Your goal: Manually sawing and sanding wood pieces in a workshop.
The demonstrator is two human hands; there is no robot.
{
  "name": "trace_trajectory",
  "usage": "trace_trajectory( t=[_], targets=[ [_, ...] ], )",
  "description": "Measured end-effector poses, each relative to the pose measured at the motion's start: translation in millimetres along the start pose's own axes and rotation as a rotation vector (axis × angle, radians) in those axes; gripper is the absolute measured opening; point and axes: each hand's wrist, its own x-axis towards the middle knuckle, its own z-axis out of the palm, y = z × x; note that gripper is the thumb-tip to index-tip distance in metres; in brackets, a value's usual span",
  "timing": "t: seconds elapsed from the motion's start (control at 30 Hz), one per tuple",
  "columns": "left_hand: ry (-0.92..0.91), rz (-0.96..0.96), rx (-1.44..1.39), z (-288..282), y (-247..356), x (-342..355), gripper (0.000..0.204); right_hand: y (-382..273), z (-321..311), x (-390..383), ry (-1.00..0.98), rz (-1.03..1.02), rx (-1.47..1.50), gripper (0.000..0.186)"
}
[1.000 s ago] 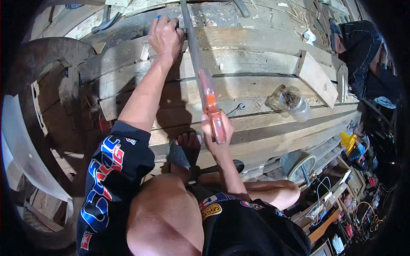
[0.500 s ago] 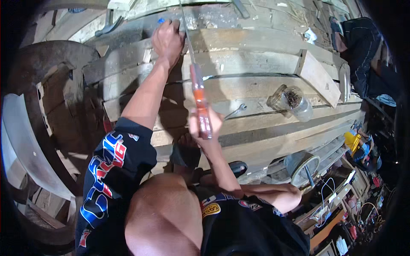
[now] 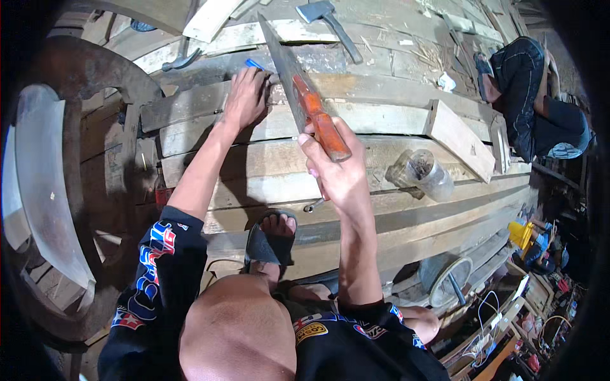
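My right hand [image 3: 343, 166] is closed round the orange wooden handle of a hand saw [image 3: 324, 130]. The saw's grey blade points away and to the left, over the boards. My left hand [image 3: 246, 98] bears down on a wooden plank [image 3: 184, 106], with bent fingers at its far edge; the fingertips are partly hidden. A small blue object [image 3: 254, 65] lies just beyond those fingers, its kind unclear. My sandalled foot [image 3: 272, 238] rests on the boards below, between my arms.
A hatchet [image 3: 329, 28] and a hammer [image 3: 181, 60] lie beyond my hands. To the right are a clear jar [image 3: 424, 173] and a pale board [image 3: 462, 140]; a person's dark-clothed leg [image 3: 522, 95] is past them. A bucket [image 3: 448, 279] stands lower right, a large curved frame [image 3: 76, 57] at left.
My right hand has moved up and right, and the saw has tilted so its handle lies farther right. The left hand stays by the plank's far edge. The whole view has shifted somewhat.
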Motion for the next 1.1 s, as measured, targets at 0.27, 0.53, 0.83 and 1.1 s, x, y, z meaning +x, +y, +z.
trace_trajectory(
  t=[0.27, 0.53, 0.83, 1.1],
  targets=[
    [0.027, 0.064, 0.169, 2.4, 14.6, -4.4, 0.024, -9.2, 8.0, -16.1, 0.115, 0.005, -0.017, 0.015],
    [-0.294, -0.339, -0.124, -15.7, 44.4, 8.6, 0.029, 11.1, -15.1, -36.3, 0.222, -0.166, -0.209, 0.013],
    [-0.212, -0.369, -0.522, -6.5, 43.3, -2.4, 0.025, 64.1, -17.6, -60.5, 0.278, -0.400, -0.396, 0.010],
    [-0.098, -0.295, -0.035, 1.0, 34.1, 27.0, 0.012, 96.4, -14.3, -31.0, 0.325, -0.315, -0.166, 0.012]
  ],
)
